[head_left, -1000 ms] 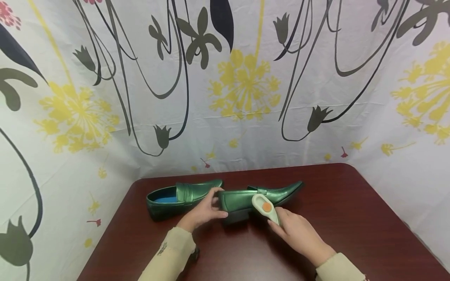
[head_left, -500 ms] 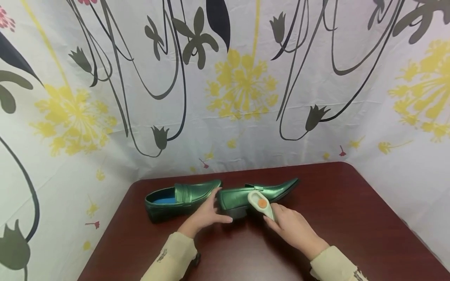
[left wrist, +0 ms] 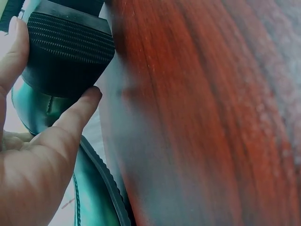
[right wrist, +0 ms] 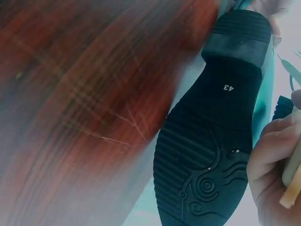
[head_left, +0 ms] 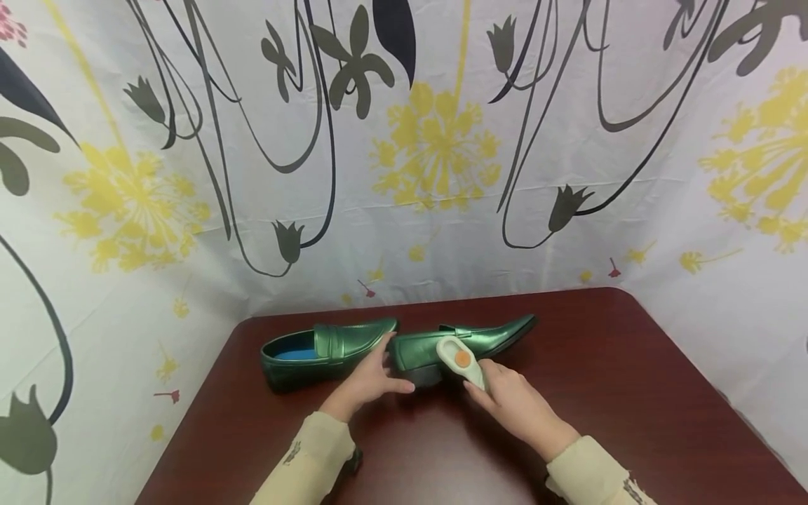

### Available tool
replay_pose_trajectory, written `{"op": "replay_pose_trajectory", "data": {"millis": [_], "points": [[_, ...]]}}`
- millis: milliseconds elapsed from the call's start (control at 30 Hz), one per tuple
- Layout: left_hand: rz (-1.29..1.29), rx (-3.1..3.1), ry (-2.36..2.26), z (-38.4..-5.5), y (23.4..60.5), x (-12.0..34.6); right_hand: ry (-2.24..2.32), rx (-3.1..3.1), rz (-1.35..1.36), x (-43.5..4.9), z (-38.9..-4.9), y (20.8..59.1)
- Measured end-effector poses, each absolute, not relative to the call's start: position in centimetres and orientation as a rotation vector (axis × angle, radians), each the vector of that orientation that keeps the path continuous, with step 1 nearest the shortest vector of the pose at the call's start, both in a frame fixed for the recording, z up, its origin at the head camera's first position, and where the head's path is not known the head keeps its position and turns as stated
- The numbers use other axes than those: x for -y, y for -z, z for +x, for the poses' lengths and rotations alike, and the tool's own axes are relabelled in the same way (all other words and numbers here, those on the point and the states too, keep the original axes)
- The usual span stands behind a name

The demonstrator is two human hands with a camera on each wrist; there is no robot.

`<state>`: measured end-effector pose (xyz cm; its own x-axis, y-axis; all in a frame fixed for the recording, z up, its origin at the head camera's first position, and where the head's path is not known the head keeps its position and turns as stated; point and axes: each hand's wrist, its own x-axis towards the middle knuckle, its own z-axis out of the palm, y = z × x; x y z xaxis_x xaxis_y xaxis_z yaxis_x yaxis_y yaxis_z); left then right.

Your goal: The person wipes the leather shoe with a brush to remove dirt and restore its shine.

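Observation:
A shiny green loafer (head_left: 413,351) is tilted up, toe pointing right. My left hand (head_left: 369,382) holds it by the back, thumb at one side of the black heel block (left wrist: 68,70) and fingers at the other. The right wrist view shows its patterned black sole (right wrist: 211,141), marked 43. My right hand (head_left: 514,403) grips a pale green brush (head_left: 472,377) with an orange button against the side of this loafer. In the head view the brush's bristles are hidden; dark bristles (right wrist: 282,108) show in the right wrist view.
The matching green loafer (head_left: 297,368), with a blue insole, stands upright to the left, close by my left hand. Both shoes are over a dark red wooden table (head_left: 600,351). A white flower-printed cloth (head_left: 379,238) hangs behind and at both sides.
The brush and my right hand have shifted slightly left along the loafer. The loafer's toe has moved a little left, and my left thumb lies lower by the heel.

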<state>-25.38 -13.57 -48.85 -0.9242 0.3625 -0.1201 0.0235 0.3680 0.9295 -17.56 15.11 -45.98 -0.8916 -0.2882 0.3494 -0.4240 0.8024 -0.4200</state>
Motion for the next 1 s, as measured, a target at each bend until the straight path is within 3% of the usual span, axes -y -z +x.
{"op": "replay_pose_trajectory", "data": {"millis": [1000], "points": [[0.548, -2.374, -1.543, -26.4, 47.9, 13.0, -0.669, 2.684, 0.561, -7.2, -19.0, 44.9]]}}
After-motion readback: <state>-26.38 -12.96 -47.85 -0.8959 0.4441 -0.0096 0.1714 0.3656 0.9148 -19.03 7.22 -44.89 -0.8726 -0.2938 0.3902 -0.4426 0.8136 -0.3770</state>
